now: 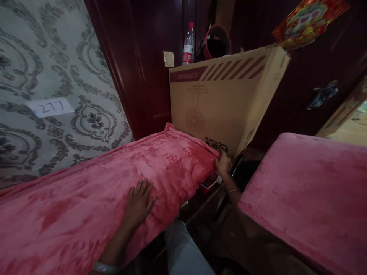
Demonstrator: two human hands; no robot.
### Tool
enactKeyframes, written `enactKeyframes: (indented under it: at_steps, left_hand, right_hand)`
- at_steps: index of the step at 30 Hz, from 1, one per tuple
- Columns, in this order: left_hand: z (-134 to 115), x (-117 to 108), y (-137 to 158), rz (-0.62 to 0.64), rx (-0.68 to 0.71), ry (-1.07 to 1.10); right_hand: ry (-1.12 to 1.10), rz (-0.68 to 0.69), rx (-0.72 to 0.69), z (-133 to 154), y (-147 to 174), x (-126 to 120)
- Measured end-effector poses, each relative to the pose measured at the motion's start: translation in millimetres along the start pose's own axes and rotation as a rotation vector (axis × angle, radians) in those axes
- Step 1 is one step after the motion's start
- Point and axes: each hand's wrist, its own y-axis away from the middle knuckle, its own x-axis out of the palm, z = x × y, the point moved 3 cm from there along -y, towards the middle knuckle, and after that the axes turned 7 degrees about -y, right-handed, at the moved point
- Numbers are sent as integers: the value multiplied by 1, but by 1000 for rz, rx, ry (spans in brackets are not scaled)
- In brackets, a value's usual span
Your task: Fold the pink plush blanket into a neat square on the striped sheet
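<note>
Left, wall label (50, 107) reads "277"; carton (220, 103) print illegible.

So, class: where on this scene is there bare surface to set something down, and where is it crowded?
Free: the pink blanket between the patterned wall and the left hand, and the pink cushion at right. Crowded: the box top around the bottle, and the dark gap where the right hand grips the blanket's corner.

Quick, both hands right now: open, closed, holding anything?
Left hand: open, fingers spread, palm flat on the pink blanket.
Right hand: fingers closed on the blanket's far corner, beside the cardboard box.
</note>
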Motion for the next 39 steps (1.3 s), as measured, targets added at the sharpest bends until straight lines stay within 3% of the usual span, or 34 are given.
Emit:
enactKeyframes:
  at_steps: [15, 24, 32, 39]
  left_hand:
    - [6, 7, 0, -55, 17, 65]
    - [9, 13, 3, -73, 16, 72]
    - [9, 13, 7, -128, 1, 101]
    - [7, 6, 12, -227, 23, 103]
  right_hand:
    - [-76, -139, 23, -15, -26, 5]
    - [-51, -145, -49, -25, -10, 6]
    - [-53, -109, -126, -14, -2, 3]
    - [119, -124, -174, 5, 3, -9]
